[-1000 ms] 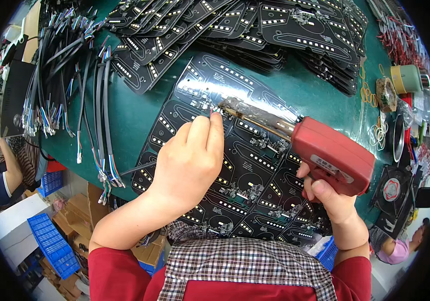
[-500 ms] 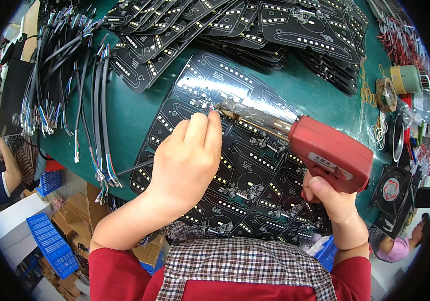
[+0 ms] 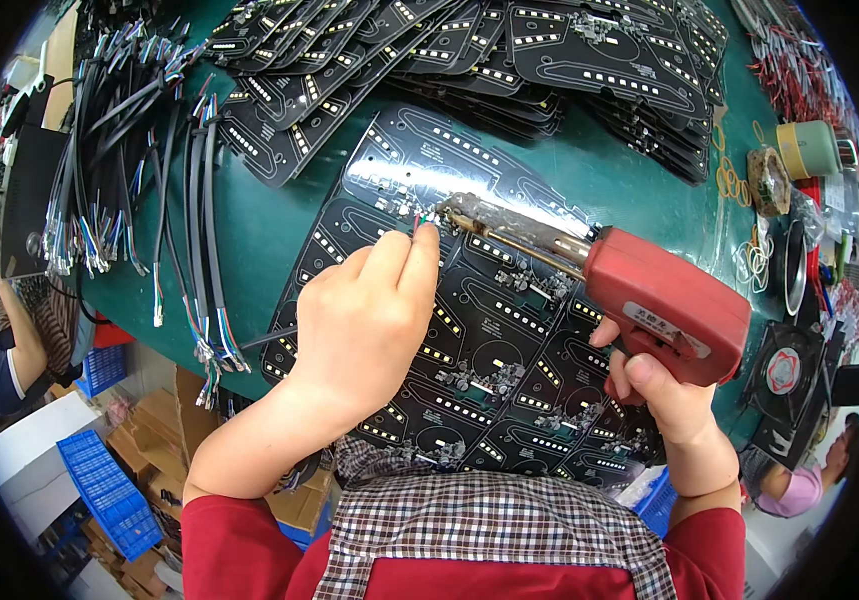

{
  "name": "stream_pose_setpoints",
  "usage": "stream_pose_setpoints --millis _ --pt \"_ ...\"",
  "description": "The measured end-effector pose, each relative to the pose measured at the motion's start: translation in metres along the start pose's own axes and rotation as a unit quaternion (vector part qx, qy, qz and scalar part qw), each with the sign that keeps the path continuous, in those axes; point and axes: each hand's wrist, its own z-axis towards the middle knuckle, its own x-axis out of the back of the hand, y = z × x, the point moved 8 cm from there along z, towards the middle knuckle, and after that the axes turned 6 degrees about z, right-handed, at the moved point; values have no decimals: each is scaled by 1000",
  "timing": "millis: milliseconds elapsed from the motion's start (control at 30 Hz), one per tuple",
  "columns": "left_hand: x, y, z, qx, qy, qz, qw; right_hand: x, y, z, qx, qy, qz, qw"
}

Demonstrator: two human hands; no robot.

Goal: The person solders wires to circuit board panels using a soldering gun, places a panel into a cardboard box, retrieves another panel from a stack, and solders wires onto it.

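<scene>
My left hand point(image 3: 367, 312) is closed, its fingertips pinching thin coloured wires point(image 3: 417, 222) against a black circuit board. A black cable point(image 3: 271, 337) sticks out to the left of this hand, seemingly the same lead. In my right hand point(image 3: 661, 390) is a red soldering gun point(image 3: 667, 300), gripped by its handle, the index finger lifted forward. The gun's tip point(image 3: 446, 208) points left and sits just beside the wire ends, at a cluster of small parts on the board. Several black LED circuit boards point(image 3: 494, 305) lie in rows under both hands. My fingers hide the exact joint.
Stacks of similar boards point(image 3: 609, 60) cover the far side of the green table point(image 3: 249, 220). Bundled cables with bare coloured ends point(image 3: 109, 150) lie at left. Rubber bands point(image 3: 734, 185), a green cup-like container point(image 3: 809, 150) and a small fan point(image 3: 784, 370) are at right. Other people are at both sides.
The soldering gun has shifted slightly right, and my right index finger has stretched forward off the grip. My left hand has moved a little left and down, showing more of the wires.
</scene>
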Motion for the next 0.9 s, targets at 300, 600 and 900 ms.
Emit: stream_pose_setpoints --millis 300,600,900 --pt "-6 10 -4 -41 -4 92 995 0 4 2 -14 43 -49 998" --pt "-9 19 -3 -61 7 157 986 0 6 -4 -24 16 -123 992" --pt "-7 21 0 -47 -18 172 984 -11 -4 -6 41 -66 -26 997"
